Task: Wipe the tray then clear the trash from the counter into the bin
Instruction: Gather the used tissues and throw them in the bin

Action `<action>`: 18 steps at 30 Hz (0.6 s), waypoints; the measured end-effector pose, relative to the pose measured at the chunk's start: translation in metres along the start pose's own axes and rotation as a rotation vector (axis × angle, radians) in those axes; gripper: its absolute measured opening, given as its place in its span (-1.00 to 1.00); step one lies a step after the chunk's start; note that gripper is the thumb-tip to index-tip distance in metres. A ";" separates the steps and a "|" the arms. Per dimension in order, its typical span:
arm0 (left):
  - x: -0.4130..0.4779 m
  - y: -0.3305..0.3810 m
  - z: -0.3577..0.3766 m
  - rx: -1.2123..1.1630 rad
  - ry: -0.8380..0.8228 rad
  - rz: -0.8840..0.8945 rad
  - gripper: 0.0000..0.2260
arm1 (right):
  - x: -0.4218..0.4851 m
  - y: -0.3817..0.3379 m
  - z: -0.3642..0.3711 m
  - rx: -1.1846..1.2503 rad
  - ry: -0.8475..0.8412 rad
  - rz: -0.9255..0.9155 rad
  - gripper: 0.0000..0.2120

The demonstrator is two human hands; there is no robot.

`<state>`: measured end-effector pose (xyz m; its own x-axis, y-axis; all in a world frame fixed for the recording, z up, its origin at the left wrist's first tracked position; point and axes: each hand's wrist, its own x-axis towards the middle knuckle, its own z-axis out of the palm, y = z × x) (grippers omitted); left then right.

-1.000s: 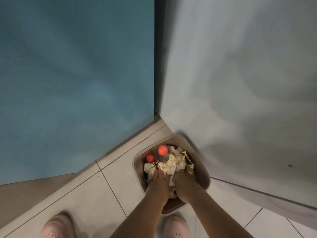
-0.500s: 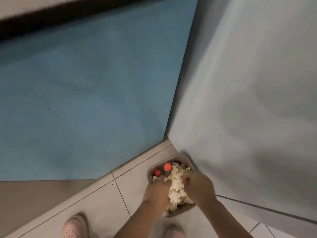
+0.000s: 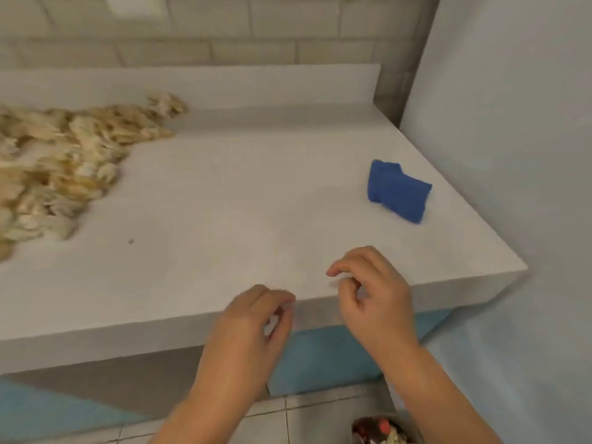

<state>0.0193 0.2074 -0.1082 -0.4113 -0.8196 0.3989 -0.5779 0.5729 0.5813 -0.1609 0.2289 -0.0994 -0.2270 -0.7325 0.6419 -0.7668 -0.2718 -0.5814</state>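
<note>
Trash (image 3: 64,161) lies heaped at the far left of the counter (image 3: 240,203), a pale, blurred pile of crumpled scraps reaching back toward the upstand. Both hands hover at the counter's front edge, well apart from that pile. The left hand (image 3: 253,328) and the right hand (image 3: 371,293) each have loosely curled fingers, and nothing shows in either. A folded blue cloth (image 3: 397,190) sits near the right end of the counter, beyond the right hand. The bin (image 3: 355,427) shows only as a sliver on the floor at the bottom edge, beside the right forearm, with rubbish inside. No tray is in view, so I cannot tell whether it is wiped.

The step in hand looks like fetching a load of trash. To do it well, reach left with both hands, cup them round the near side of the heap and press the scraps together so nothing trails. Take a modest load rather than the lot, since loose pieces would likely drop on the tiles on the way. Carry it low, release inside the bin's rim, and keep the cloth out of the sweep.
</note>
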 end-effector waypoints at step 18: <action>0.096 -0.239 -0.226 0.660 -0.299 -0.389 -0.35 | 0.141 -0.175 0.255 -0.049 -0.631 0.152 -0.74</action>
<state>0.2770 -0.0103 -0.0485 -0.2123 -0.9772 -0.0048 -0.9752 0.2116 0.0650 0.0948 0.0138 -0.0345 0.0494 -0.9905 0.1287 -0.7838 -0.1183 -0.6097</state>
